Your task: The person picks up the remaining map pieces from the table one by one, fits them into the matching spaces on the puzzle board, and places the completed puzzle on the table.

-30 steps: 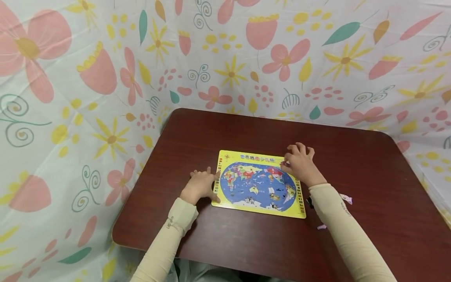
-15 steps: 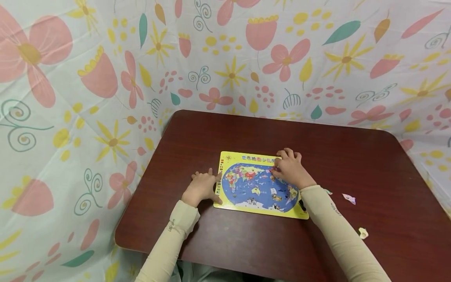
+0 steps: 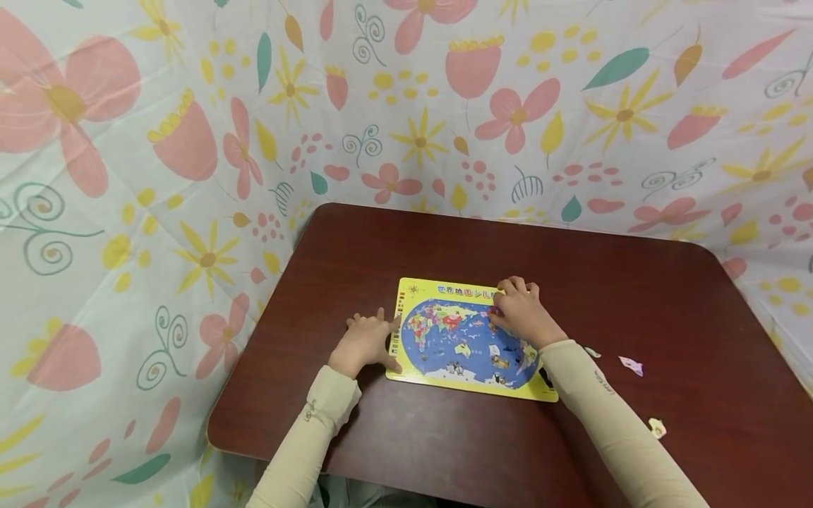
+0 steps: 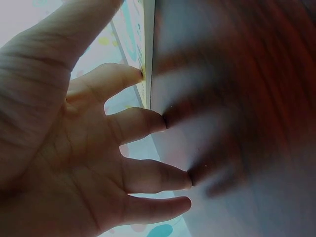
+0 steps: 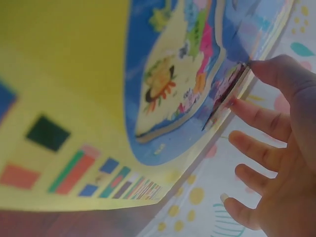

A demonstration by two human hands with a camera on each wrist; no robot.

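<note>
Centrally, a rectangular yellow-bordered world map board (image 3: pixel 413 372) is laid flat on a dark reddish-brown wooden table (image 3: pixel 444 441). Across its top edge a multicoloured Chinese title (image 3: pixel 466 291) is printed; 世界地图 can be read, while its right end is covered by the right hand (image 3: pixel 527 314). A strip of small, colourful printed flags (image 5: pixel 74 170) is shown beside the map. By the right hand, a small, flat pink-and-purple piece (image 5: pixel 229 88) is pinched between thumb and forefinger and held tilted at the map's upper right; the other fingers are spread apart. The board's left edge is touched by the left hand (image 3: pixel 362 342), whose fingers are splayed. Cream fabric sleeves (image 3: pixel 305 430) are worn, marked with dark lettering too small to be read surely. Right of the board, a pale-green piece (image 3: pixel 592 353), a pinkish-lilac piece (image 3: pixel 631 365) and a pale-yellow piece (image 3: pixel 657 427) are scattered. Behind, white flower-printed cloth (image 3: pixel 413 106) is hung.
</note>
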